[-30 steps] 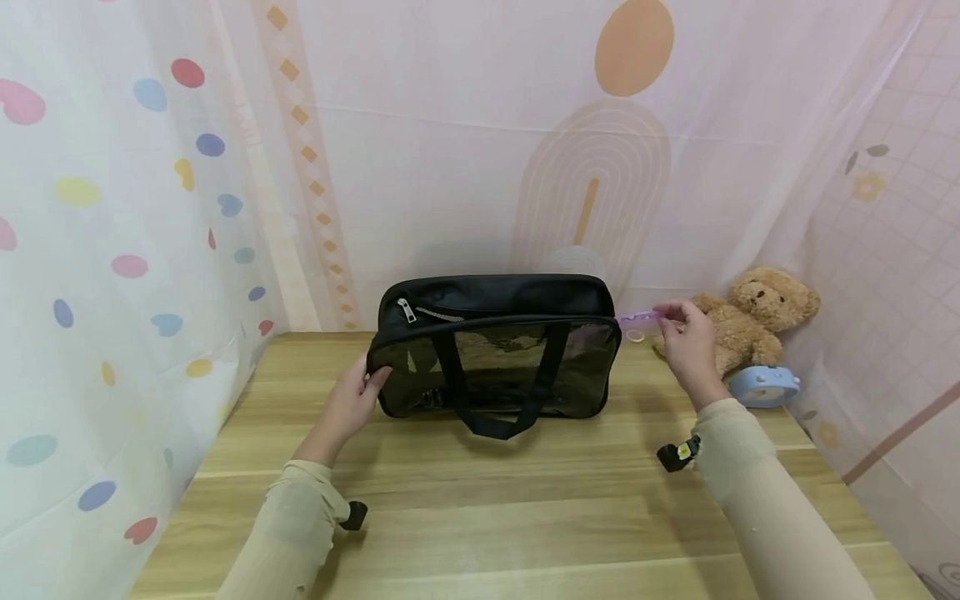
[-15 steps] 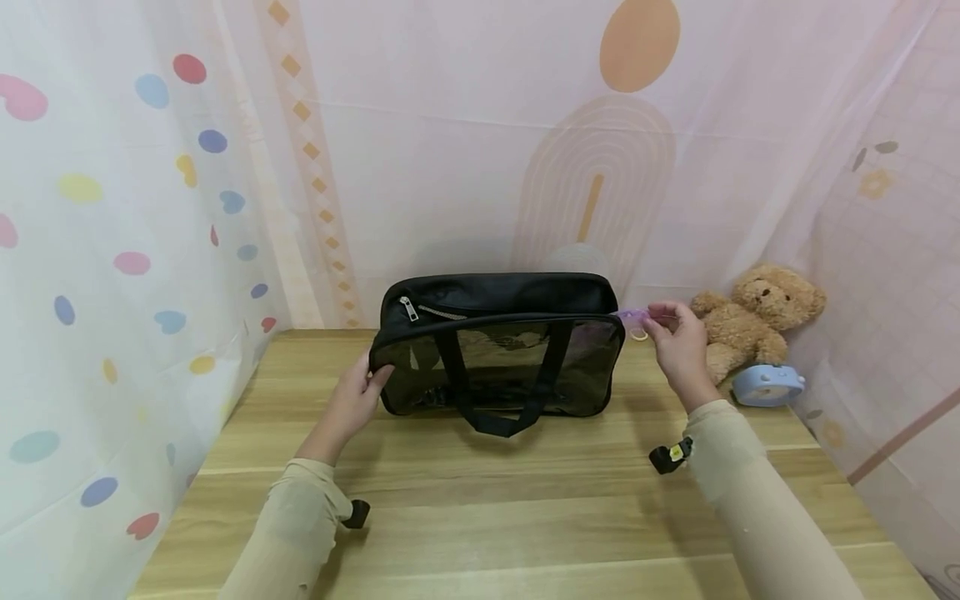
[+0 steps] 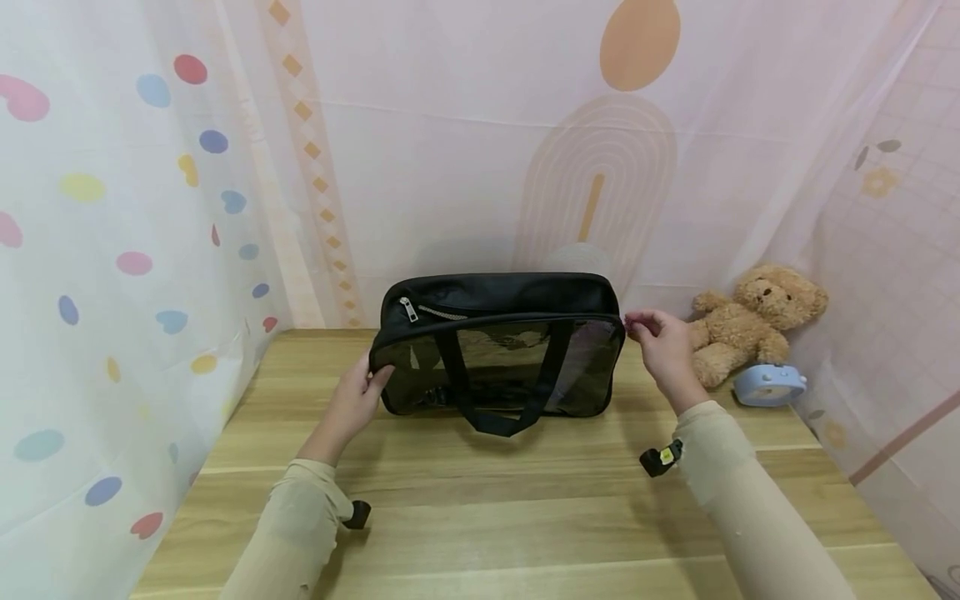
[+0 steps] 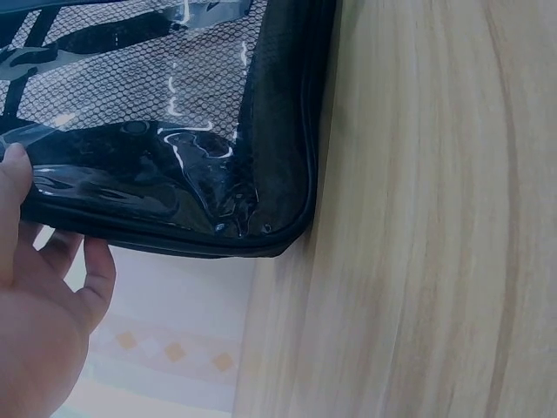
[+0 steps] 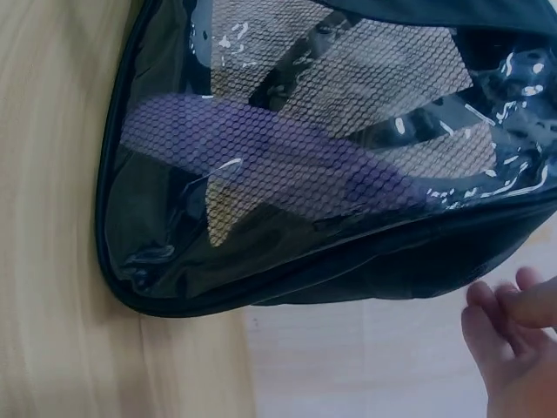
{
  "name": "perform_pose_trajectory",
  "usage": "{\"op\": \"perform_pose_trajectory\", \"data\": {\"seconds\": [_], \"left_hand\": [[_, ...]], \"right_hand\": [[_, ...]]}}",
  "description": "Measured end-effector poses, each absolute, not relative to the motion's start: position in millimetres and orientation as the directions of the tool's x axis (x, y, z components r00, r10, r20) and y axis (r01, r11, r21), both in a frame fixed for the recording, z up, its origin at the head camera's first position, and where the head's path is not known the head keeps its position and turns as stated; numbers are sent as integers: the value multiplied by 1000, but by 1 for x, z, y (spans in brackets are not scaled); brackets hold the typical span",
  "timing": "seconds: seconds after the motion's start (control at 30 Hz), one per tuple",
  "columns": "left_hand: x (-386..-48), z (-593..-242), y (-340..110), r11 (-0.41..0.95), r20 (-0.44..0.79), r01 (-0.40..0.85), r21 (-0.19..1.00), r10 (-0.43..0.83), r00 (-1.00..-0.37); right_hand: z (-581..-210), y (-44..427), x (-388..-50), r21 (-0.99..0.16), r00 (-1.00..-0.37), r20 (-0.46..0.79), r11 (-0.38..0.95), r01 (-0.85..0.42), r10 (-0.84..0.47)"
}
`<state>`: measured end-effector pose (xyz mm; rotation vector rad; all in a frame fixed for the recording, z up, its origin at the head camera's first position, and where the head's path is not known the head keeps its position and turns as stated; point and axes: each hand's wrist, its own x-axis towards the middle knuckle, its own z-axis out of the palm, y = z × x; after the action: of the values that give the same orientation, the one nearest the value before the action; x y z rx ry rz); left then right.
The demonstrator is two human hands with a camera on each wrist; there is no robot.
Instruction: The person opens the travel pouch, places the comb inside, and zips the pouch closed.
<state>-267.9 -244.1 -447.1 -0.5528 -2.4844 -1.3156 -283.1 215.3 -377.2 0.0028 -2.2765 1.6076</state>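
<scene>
1. The bag (image 3: pixel 495 367) stands between my left hand (image 3: pixel 356 397) and my right hand (image 3: pixel 667 354), blocking the straight way across.
2. In front of it the bare worktop (image 3: pixel 495 517) gives me wide room; only the drooping handle (image 3: pixel 504 427) juts in.
3. Beyond my right hand, the bear (image 3: pixel 742 325) and clock (image 3: pixel 769 386) bar the way.
4. Behind the bag hangs the curtain (image 3: pixel 435 183).
5. Inside, a purple thing (image 5: pixel 252 144) takes up room on the right.

A black, clear-panelled bag (image 3: pixel 498 348) stands upright on the table (image 3: pixel 487 500), a purple item (image 5: pixel 261 139) showing through.
</scene>
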Motion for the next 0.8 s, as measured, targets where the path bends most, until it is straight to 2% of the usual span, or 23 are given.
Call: {"op": "perform_pose_trajectory", "data": {"seconds": [0.17, 0.53, 0.7, 0.8], "left_hand": [[-266, -447, -244, 512, 412, 455, 729, 204, -888], [-265, -447, -243, 510, 422, 459, 728, 194, -885], [-265, -448, -243, 526, 407, 437, 729, 180, -896], [-265, -449, -242, 530, 408, 440, 725, 184, -894]], "right_hand": [[-374, 213, -281, -915, -945, 276, 350, -202, 177], [-365, 212, -278, -918, -990, 129, 384, -95, 65], [-366, 210, -280, -942, -994, 89, 317, -106, -67], [-369, 212, -280, -974, -994, 106, 200, -110, -30]]}}
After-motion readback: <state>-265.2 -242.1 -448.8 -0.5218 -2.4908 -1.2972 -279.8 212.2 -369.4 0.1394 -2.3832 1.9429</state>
